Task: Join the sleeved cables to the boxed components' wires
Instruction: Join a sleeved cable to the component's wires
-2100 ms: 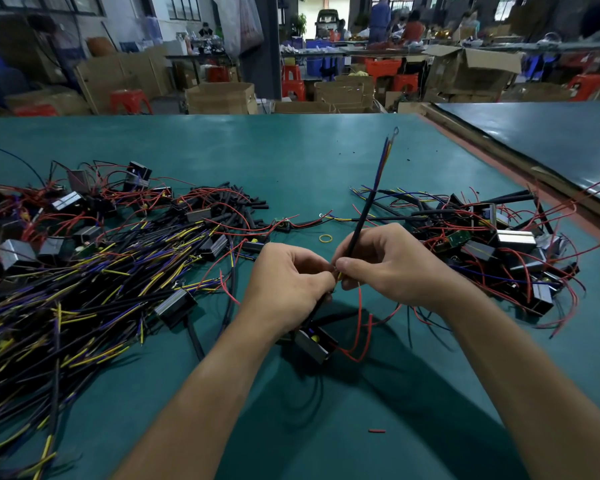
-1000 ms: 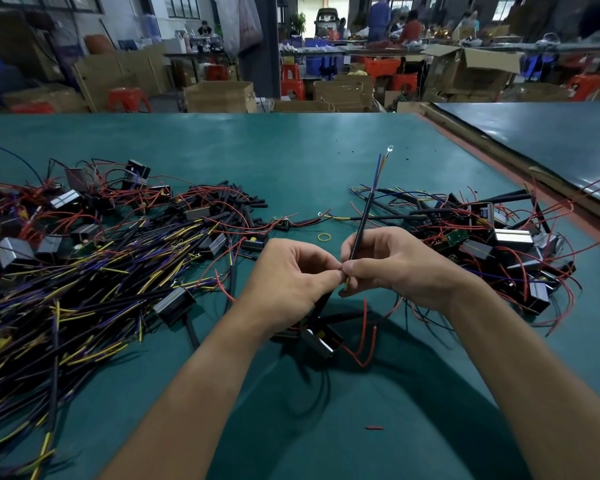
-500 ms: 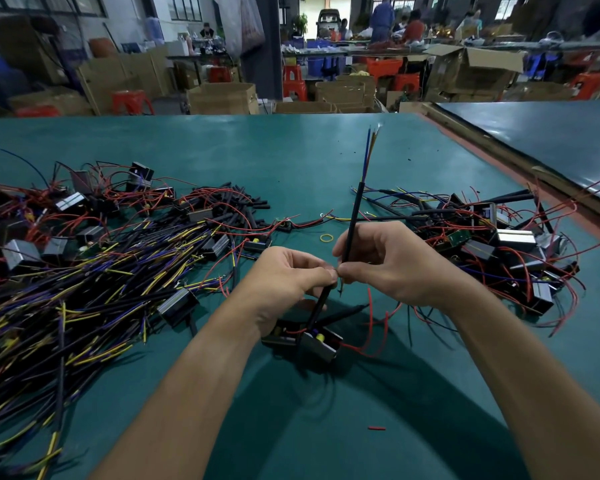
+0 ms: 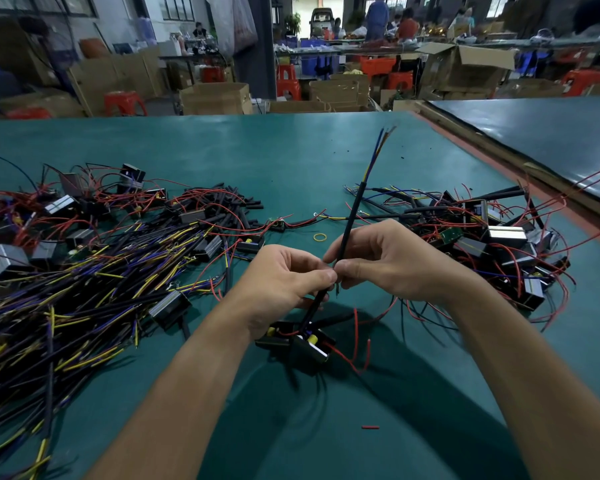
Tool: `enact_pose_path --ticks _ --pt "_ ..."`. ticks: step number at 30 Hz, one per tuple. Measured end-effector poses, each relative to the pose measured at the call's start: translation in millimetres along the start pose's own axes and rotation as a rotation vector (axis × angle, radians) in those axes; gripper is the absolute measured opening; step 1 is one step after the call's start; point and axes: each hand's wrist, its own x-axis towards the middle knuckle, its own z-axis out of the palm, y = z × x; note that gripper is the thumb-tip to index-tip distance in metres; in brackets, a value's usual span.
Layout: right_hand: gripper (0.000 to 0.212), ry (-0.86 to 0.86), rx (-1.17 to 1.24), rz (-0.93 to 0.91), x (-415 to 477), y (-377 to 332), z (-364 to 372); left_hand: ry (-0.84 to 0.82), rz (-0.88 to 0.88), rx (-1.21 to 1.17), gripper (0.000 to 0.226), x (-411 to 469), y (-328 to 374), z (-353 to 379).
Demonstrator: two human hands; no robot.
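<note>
Table (image 4: 291, 161) covered in green carries two heaps. Loose sleeved cables (image 4: 84, 289) sprawl to the left, and boxed components (image 4: 492, 244) with red leads are tangled to the right. Between the heaps, both hands meet fingertip to fingertip. The left hand (image 4: 284, 282) pinches the black sleeve from its own side. The right hand (image 4: 392, 261) curls round the same sleeved cable (image 4: 352, 216), thumb and forefinger pressed at the meeting point.

The cable's long axis runs steeply, tilted up and away to the right. Its frayed blue and yellow cores are at the far top, and its lower end drops straight into the boxed component (image 4: 309, 344) lying on the mat just beneath the left hand.

The joint appears to sit right at the pinch, so the next twist likely turns about that axis, with neither hand nearer than the other. A free red wire (image 4: 355, 327) loops out below the right hand. A short wire tip shows under the fingers, too small to read.
</note>
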Motion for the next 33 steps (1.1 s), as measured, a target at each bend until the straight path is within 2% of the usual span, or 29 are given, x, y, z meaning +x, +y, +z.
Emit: enact_pose_path --ticks 3,8,13,17,22,31,33 --pt "0.010 0.000 0.001 0.000 0.2 -2.2 1.2 0.038 0.042 0.066 0.025 0.1 -0.8 2.8" --pt "0.015 -0.007 0.072 0.069 0.9 -1.5 4.0 0.078 0.079 0.096 0.016 0.0 -1.1 5.6" --pt "0.018 -0.028 0.127 0.146 -2.2 -2.6 3.3 0.101 0.079 0.073 0.026 -0.1 1.0 3.8" --pt "0.010 -0.004 0.129 0.136 -2.1 -4.1 3.0 0.078 0.070 0.054 0.023 0.3 2.0 1.1" --pt "0.018 0.022 0.114 0.112 0.6 -2.7 4.5 0.063 0.057 0.034 0.023 -0.1 2.3 -1.2" --pt "0.003 0.063 0.114 0.077 0.4 -2.5 5.1 0.043 0.031 0.019 0.024 -1.4 3.6 -1.6" --pt "0.010 0.049 0.123 0.073 -0.4 -2.8 4.5 0.043 0.034 0.022 0.023 -1.4 3.5 -2.1"
